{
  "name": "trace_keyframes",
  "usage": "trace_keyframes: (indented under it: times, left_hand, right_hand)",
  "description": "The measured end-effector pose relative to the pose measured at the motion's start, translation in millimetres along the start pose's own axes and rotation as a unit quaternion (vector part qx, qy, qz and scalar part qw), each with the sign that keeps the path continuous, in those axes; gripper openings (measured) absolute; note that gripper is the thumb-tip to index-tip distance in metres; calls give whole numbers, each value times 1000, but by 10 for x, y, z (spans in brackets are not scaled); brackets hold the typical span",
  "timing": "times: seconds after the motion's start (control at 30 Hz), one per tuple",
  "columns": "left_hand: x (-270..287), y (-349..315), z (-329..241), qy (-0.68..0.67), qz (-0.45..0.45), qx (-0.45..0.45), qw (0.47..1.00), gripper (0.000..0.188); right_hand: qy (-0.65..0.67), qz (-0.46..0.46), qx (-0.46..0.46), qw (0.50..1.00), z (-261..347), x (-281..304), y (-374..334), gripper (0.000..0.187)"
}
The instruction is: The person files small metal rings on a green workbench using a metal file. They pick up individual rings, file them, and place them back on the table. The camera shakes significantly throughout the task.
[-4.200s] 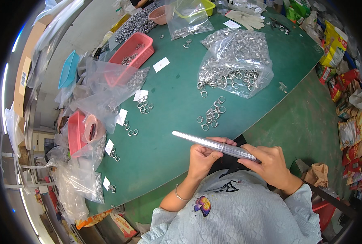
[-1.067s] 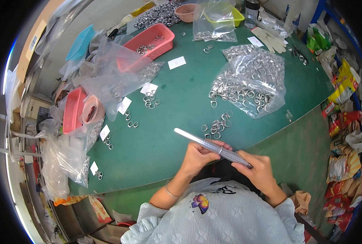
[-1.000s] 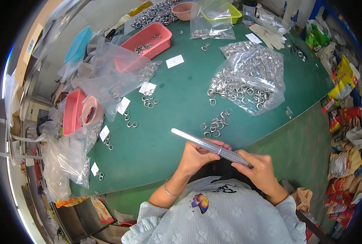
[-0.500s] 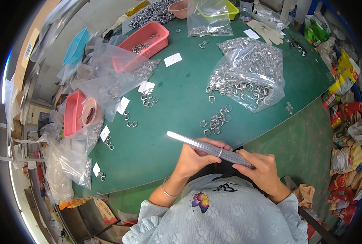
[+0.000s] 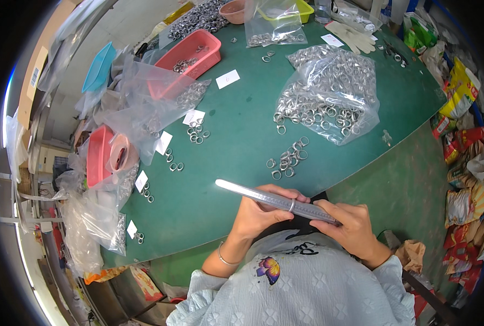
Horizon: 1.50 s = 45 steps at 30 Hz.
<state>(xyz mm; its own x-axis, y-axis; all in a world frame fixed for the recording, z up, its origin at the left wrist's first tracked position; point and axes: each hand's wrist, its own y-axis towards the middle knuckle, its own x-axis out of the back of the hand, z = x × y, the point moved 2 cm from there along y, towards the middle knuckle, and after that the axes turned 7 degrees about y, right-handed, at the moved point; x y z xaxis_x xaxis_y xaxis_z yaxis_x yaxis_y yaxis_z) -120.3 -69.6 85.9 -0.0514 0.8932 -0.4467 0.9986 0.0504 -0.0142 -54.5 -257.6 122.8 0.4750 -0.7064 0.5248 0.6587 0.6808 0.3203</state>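
Watching from far, I notice that the grey tapered stick (image 5: 242, 190) has turned slightly flatter, its pale tip now more to the left. The thin ring (image 5: 292, 206) has kept about the same place along it, so I judge that it sits rather firmly there. The left hand (image 5: 254, 218) grasps the stick beside the ring; whether its thumb touches the ring, I cannot tell. The right hand (image 5: 349, 224) grips the other end. Loose rings (image 5: 290, 157) lie on the counter (image 5: 225, 141), beyond both hands.
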Motion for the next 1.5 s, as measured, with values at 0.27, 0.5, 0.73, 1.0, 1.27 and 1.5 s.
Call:
trace_keyframes:
  times: [0.27, 0.5, 0.73, 1.0, 1.27, 1.5]
  left_hand:
    - [2, -26, 25, 0, -5, -7, 1000, 32]
    - [-85, -42, 107, -13, -76, -85, 993, 35]
    - [-167, -26, 234, -95, -155, -90, 979, 35]
    - [-141, 75, 224, -91, -190, -41, 977, 35]
    - [-105, 133, 246, -80, -212, -34, 973, 37]
    - [-52, 127, 250, -58, -208, -29, 976, 34]
  right_hand:
    - [-3, 6, 2, 1000, 6, -2, -17, 33]
    - [-3, -3, 0, 1000, 27, -41, 19, 32]
    - [-4, -13, -28, 1000, -34, -136, 38, 29]
    - [201, 22, -153, 967, -136, -173, 165, 15]
    - [61, -14, -79, 995, -285, -298, 87, 18]
    - [353, 82, -333, 871, -499, -293, 104, 20]
